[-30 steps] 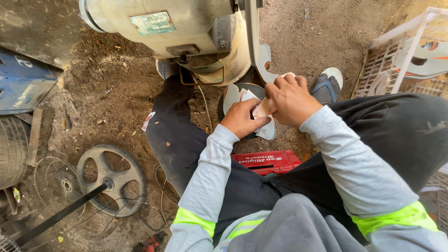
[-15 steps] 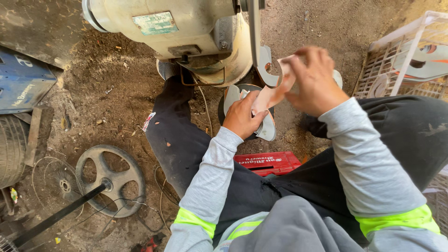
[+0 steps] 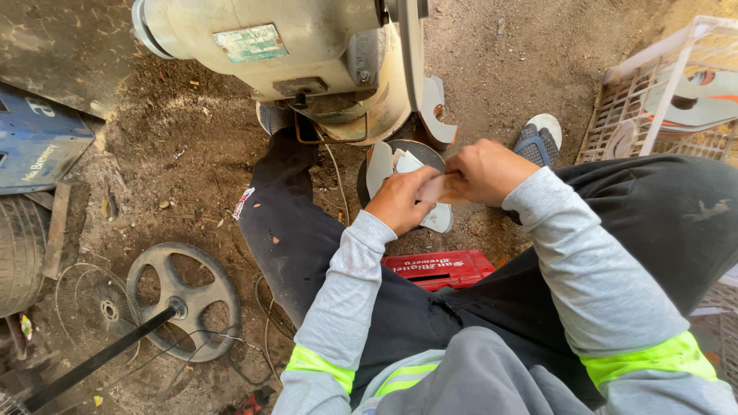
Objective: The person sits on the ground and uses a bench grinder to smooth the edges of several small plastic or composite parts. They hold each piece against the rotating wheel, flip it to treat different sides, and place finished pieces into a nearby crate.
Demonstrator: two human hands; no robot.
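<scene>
While both hands (image 3: 446, 188) clench small tan piece (image 3: 437, 188), white crate (image 3: 661, 92) holds pale cut-outs (image 3: 692, 104).

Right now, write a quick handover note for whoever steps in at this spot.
Left hand and right hand pinch one small flat tan piece between them, above a dark round pan of pale cut pieces.
The grinder stands on the dirt just ahead; red crate under the legs; white crate at right.
Done: cut pieces lie in the pan.
Left: the held piece is not yet put down.
</scene>
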